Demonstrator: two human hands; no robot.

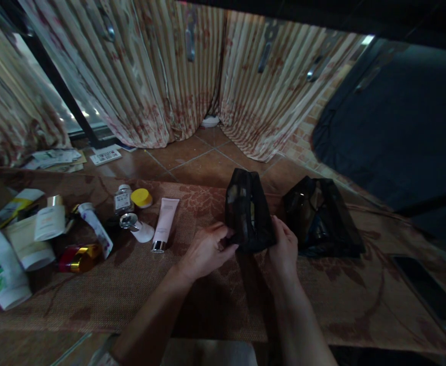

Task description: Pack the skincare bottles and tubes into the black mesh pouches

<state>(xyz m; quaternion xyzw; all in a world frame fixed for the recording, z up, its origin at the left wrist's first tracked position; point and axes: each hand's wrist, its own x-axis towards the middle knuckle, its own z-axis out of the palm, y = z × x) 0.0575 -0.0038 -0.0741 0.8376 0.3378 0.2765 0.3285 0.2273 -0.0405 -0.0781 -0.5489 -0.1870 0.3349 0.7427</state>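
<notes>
A black mesh zip pouch [242, 208] stands on the brown patterned cloth, with something inside only dimly visible through the mesh. My left hand [211, 249] pinches its near left corner between thumb and fingers. On the other side, my right hand [283, 246] grips the pouch's near right edge, fingers partly hidden behind it. A second black mesh pouch [322, 218] stands just to the right, holding things I cannot make out. Left of my left hand lies a pale pink squeeze tube [166, 221] with a silver cap.
Farther left are a white pump bottle [141, 229], a yellow-lidded jar [141, 197], a clear bottle [123, 201], a red and gold bottle [78, 257] and several tubes. A phone [428, 284] lies at right. Striped curtains [192, 76] hang behind, above the tiled floor.
</notes>
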